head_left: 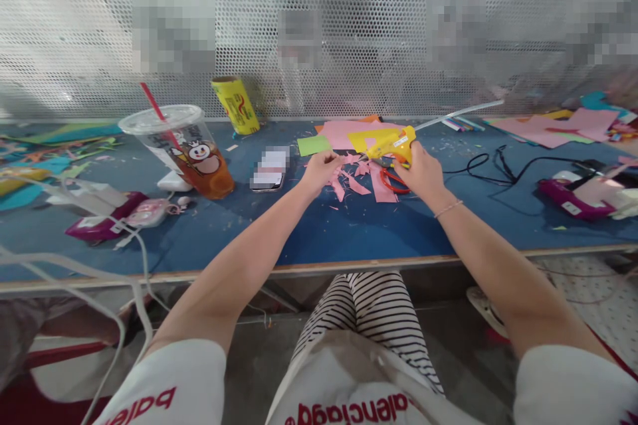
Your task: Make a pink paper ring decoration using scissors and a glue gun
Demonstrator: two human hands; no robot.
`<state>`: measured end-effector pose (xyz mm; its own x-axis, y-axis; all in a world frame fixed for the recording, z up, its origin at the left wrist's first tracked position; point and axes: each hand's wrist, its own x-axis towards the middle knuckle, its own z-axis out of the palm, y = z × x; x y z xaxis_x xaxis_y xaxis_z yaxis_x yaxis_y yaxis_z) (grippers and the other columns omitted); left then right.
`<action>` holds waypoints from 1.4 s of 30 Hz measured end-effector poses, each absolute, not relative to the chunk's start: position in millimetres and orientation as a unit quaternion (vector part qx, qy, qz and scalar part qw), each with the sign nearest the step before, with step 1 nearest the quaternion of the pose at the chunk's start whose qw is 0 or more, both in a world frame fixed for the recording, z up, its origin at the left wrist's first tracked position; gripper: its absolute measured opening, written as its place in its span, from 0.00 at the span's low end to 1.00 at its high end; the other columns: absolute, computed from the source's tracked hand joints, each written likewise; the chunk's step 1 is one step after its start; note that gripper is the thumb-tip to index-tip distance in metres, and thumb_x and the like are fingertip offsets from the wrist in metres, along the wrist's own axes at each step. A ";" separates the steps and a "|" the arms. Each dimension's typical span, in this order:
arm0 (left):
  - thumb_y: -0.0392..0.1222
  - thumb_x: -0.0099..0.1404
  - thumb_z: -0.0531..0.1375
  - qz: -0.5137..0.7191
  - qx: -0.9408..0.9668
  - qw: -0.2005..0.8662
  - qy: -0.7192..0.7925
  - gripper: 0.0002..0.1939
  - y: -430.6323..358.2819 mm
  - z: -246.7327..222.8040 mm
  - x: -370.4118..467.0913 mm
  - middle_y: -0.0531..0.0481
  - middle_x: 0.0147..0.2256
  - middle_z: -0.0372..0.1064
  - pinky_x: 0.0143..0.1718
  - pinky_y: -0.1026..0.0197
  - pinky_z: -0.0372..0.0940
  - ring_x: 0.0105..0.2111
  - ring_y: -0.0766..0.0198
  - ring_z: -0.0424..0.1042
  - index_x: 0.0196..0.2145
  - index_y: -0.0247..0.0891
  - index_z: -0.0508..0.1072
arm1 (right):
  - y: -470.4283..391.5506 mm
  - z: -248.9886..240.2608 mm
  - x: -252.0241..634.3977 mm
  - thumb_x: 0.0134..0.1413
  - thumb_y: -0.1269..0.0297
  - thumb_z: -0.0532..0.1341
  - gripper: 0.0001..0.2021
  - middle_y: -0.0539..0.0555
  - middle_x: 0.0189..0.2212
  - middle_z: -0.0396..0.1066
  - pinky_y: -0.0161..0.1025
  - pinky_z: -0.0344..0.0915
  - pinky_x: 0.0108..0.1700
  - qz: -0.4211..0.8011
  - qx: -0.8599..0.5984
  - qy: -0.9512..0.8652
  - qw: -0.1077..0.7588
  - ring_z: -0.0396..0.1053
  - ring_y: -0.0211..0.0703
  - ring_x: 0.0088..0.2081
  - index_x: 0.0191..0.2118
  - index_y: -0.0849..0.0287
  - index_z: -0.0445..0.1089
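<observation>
The right hand (423, 174) is wrapped around a yellow glue gun (391, 143), held over pink paper scraps (357, 185) on the blue bench (329, 232); the left hand (318, 171) is pinched narrow near the gun, though whether a scrap is gripped cannot be told.

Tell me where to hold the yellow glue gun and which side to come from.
Grip the yellow glue gun by its handle, from the right, where the right hand holds it. Its tip points left, toward the left hand, and the pale stick juts out behind, so the handle likely stays clear of both ends.
</observation>
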<state>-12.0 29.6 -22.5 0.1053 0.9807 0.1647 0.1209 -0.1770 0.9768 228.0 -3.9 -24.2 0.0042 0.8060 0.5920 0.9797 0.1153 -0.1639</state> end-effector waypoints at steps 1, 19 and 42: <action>0.42 0.55 0.60 0.482 0.597 0.445 0.462 0.08 29.8 -22.8 -12.0 0.56 0.19 0.60 0.20 0.68 0.51 0.19 0.71 0.61 0.24 0.36 0.68 | -3.3 -24.1 229.3 0.54 0.52 0.53 0.23 0.65 0.40 0.70 0.44 0.61 0.33 -0.153 -0.649 -0.686 0.289 0.69 0.56 0.38 0.48 0.65 0.59; 0.41 0.54 0.61 0.492 0.609 0.439 0.440 0.08 30.3 -23.1 -11.5 0.54 0.20 0.63 0.23 0.66 0.52 0.20 0.72 0.60 0.23 0.35 0.68 | -3.8 -22.6 231.8 0.56 0.55 0.51 0.20 0.66 0.39 0.70 0.43 0.60 0.33 -0.148 -0.645 -0.696 0.278 0.69 0.54 0.36 0.49 0.65 0.59; 0.41 0.52 0.62 0.552 0.564 0.429 0.441 0.07 36.7 -20.4 -17.7 0.57 0.18 0.57 0.23 0.67 0.51 0.20 0.73 0.55 0.22 0.36 0.70 | 19.7 -46.0 302.0 0.47 0.46 0.58 0.28 0.67 0.38 0.67 0.47 0.61 0.32 -0.097 -0.732 -0.585 0.335 0.68 0.57 0.36 0.47 0.64 0.58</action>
